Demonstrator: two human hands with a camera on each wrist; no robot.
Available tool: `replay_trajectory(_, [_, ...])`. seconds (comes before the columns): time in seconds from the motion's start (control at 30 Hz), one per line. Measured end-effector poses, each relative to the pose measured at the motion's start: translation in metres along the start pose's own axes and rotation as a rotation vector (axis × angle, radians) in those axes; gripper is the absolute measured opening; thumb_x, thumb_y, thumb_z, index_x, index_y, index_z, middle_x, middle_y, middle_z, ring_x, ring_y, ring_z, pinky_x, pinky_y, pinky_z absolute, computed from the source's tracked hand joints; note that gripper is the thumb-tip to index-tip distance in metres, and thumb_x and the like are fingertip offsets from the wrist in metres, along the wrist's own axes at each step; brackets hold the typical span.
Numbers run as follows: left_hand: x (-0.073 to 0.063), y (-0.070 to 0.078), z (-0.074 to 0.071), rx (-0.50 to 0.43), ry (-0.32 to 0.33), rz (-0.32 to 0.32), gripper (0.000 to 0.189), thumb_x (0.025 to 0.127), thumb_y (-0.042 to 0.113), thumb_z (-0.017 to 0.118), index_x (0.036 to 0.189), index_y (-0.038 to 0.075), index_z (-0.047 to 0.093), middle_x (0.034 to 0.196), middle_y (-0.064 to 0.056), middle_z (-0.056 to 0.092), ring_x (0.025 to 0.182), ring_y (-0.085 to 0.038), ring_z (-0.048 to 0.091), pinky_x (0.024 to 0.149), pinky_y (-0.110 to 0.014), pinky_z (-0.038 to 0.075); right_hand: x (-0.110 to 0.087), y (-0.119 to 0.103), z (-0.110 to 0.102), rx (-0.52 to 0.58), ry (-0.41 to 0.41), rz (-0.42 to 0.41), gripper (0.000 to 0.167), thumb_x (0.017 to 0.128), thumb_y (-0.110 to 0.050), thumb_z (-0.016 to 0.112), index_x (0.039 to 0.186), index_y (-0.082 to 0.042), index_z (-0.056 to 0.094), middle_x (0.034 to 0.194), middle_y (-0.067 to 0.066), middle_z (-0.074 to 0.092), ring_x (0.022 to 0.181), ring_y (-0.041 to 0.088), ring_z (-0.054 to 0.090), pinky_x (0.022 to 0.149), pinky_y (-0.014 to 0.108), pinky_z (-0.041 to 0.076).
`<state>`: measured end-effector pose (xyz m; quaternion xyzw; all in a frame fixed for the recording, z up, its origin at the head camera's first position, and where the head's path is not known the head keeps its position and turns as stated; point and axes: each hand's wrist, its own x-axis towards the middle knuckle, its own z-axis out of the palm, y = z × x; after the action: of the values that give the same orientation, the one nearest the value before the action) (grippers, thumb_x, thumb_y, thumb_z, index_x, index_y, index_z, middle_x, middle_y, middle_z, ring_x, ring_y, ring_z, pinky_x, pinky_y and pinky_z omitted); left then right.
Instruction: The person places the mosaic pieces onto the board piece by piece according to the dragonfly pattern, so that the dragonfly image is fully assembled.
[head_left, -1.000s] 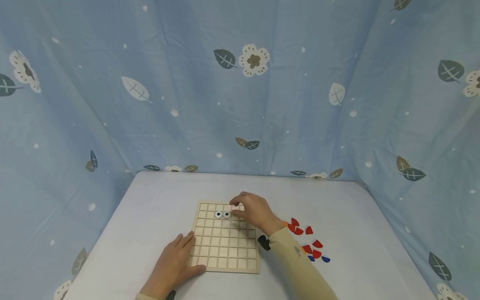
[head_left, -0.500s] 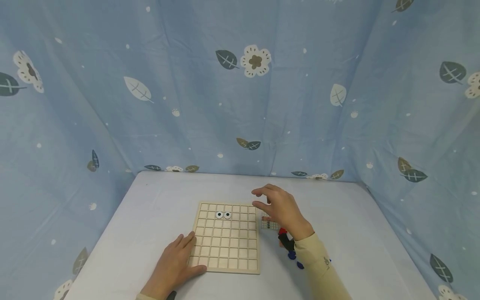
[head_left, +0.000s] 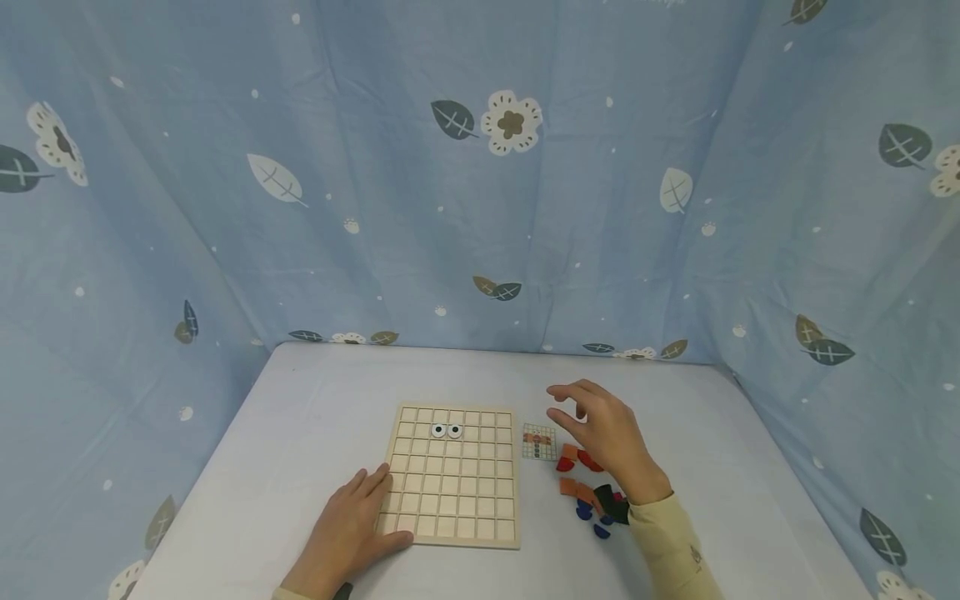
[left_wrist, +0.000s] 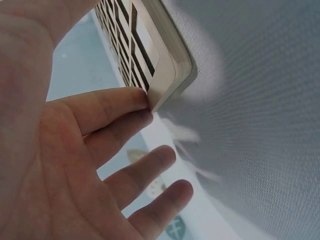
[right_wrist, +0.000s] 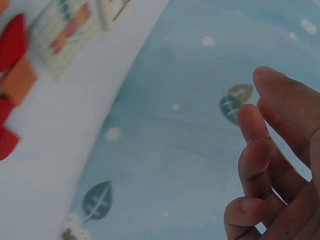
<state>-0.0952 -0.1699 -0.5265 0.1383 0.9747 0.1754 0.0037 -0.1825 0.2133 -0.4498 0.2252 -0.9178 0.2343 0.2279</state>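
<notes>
Grid board (head_left: 453,475) at centre of worktop (head_left: 315,417), two eye pieces (head_left: 446,431) in its far rows, pattern card (head_left: 539,442) just right, loose pieces (head_left: 588,492) nearer behind card

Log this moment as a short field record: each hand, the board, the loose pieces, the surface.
left hand: flat on the near left corner of the wooden grid board, fingers straight
right hand: raised above the coloured pieces, fingers loosely spread, holding nothing
board contents: two googly eyes in the second row from the far edge
beside board: small pattern card
surface: white table, blue flowered cloth behind
</notes>
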Motion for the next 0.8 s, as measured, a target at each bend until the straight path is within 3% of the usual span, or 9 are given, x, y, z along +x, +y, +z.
replay_trajectory(0.13, [0.0, 0.001, -0.001, 0.0, -0.003, 0.0, 0.093, 0.073, 0.058, 0.083, 0.137, -0.005, 0.059, 0.148, -0.017, 0.052, 0.134, -0.046, 0.047, 0.11, -0.058, 0.04, -0.014, 0.012, 0.0, -0.004, -0.036, 0.069, 0.036, 0.083, -0.022, 0.086, 0.117, -0.019, 0.075, 0.099, -0.007, 0.07, 0.07, 0.011, 0.053, 0.048, 0.021, 0.04])
replay_trajectory(0.43, [0.001, 0.002, -0.002, -0.001, -0.012, 0.0, 0.093, 0.073, 0.058, 0.083, 0.137, -0.006, 0.058, 0.149, -0.018, 0.052, 0.134, -0.047, 0.047, 0.109, -0.059, 0.04, -0.05, 0.042, 0.0, -0.035, -0.17, 0.313, 0.039, 0.086, -0.025, 0.084, 0.123, -0.017, 0.073, 0.104, 0.002, 0.072, 0.073, 0.012, 0.051, 0.053, 0.022, 0.046])
replay_trajectory(0.8, [0.0, 0.002, -0.003, -0.003, -0.018, -0.007, 0.094, 0.074, 0.058, 0.083, 0.137, -0.006, 0.058, 0.149, -0.018, 0.051, 0.135, -0.047, 0.046, 0.111, -0.058, 0.039, -0.075, 0.061, -0.005, -0.075, -0.232, 0.436, 0.04, 0.086, -0.025, 0.084, 0.123, -0.015, 0.072, 0.108, 0.004, 0.071, 0.071, 0.014, 0.05, 0.049, 0.022, 0.046])
